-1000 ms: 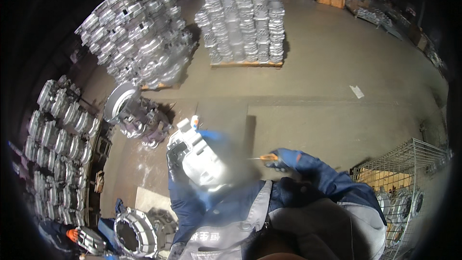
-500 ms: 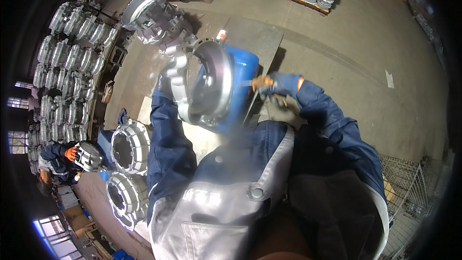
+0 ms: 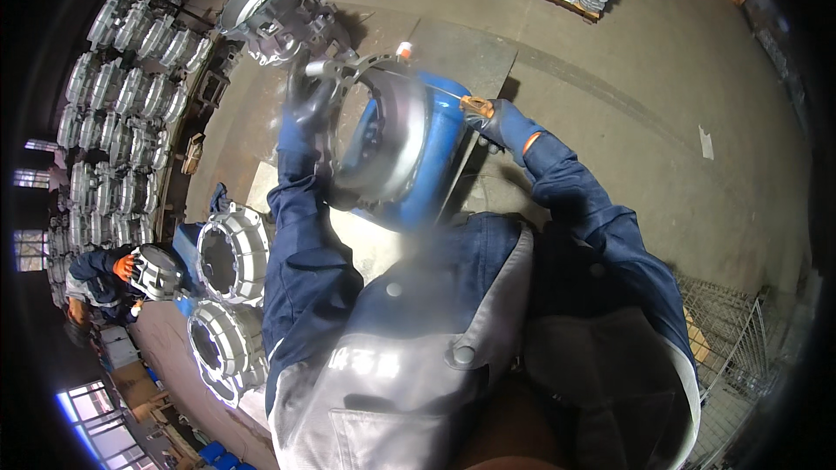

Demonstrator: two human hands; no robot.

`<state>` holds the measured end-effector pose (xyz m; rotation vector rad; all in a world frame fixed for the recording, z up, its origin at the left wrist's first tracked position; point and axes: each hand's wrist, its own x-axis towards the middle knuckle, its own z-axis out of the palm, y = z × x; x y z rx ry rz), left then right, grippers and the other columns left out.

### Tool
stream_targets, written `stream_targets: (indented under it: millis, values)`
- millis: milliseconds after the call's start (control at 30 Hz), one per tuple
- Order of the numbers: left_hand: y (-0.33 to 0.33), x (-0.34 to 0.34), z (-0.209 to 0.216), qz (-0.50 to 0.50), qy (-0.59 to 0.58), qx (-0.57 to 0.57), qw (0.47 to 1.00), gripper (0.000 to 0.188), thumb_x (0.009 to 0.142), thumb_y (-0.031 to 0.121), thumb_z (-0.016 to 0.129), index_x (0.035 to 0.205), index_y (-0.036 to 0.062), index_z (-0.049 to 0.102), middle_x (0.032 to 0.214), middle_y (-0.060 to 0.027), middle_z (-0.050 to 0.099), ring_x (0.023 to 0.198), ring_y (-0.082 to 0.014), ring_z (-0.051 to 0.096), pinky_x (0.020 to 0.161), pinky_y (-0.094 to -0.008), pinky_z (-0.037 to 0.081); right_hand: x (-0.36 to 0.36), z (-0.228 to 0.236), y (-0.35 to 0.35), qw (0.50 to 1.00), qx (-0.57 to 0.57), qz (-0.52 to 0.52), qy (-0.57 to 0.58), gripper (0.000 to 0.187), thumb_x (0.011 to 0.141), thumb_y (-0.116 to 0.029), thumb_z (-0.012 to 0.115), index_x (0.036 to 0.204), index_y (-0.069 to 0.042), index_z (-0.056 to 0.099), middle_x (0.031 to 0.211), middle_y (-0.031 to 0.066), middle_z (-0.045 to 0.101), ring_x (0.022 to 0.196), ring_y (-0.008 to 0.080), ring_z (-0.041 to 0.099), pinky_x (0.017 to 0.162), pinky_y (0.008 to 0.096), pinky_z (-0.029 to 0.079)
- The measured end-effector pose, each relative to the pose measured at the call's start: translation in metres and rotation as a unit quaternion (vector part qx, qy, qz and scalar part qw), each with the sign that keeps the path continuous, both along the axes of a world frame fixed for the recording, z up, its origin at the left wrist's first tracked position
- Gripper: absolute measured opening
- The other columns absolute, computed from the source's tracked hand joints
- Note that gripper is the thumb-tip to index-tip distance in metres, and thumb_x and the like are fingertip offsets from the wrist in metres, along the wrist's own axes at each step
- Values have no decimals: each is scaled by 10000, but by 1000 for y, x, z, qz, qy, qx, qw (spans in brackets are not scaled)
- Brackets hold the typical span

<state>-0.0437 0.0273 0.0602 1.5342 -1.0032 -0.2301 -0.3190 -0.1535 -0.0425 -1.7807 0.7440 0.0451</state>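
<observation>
The ring-shaped housing (image 3: 407, 135) is over a blue support (image 3: 449, 117) near the right edge of the bench (image 3: 481, 54); work at its rim looks begun, not finished. The right hand (image 3: 502, 124) is clamped on an orange-handled tool (image 3: 476, 106), shaft toward the rim; blur hides whether the left hand (image 3: 306, 104), beside the housing, grips it.

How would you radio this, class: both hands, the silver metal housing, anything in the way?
Left gloved hand at round silver metal housing, grip blurred. Right gloved hand gripping orange-handled tool. Smooth blue block beside housing; no obstruction evident.
</observation>
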Motion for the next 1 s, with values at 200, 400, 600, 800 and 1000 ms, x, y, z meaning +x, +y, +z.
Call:
stream_targets:
  millis: [200,400,600,800,1000]
  values:
    - [-43,-15,7,-40,-93,34,994,644,786,40,672,1378,88,421,1127,-86,563,1004,-166,550,865,-283,461,-5,3,23,933,-158,267,181,614,918,-570,448,1293,-95,550,1272,165,578,1126,340,578,1006,396,410]
    - [-67,-2,5,-111,-118,127,979,678,777,16,674,1395,90,407,1139,-91,556,1017,-166,544,874,-281,458,-21,-6,-25,993,16,-81,79,447,922,-419,546,1224,-93,602,1113,140,659,823,268,661,791,350,525]
    - [-81,20,-25,-69,-64,41,995,617,773,105,709,1344,115,476,1064,-89,621,975,-179,595,842,-298,486,-46,-24,12,976,-87,70,186,477,880,-414,632,1304,-215,545,629,32,597,490,123,540,495,307,481]
    - [-83,19,-37,68,-107,145,981,598,785,240,730,1336,220,497,1062,-142,674,972,-239,656,829,-348,521,-36,11,-32,997,57,-58,10,393,890,-378,627,1231,-188,594,700,26,628,547,126,570,557,273,497]
    - [-80,15,-44,136,-183,127,965,599,801,391,689,1348,279,473,1044,-154,685,986,-310,660,844,-384,516,-41,-30,-14,942,-209,72,254,492,873,-438,588,1298,-190,569,912,68,691,716,146,639,570,305,518]
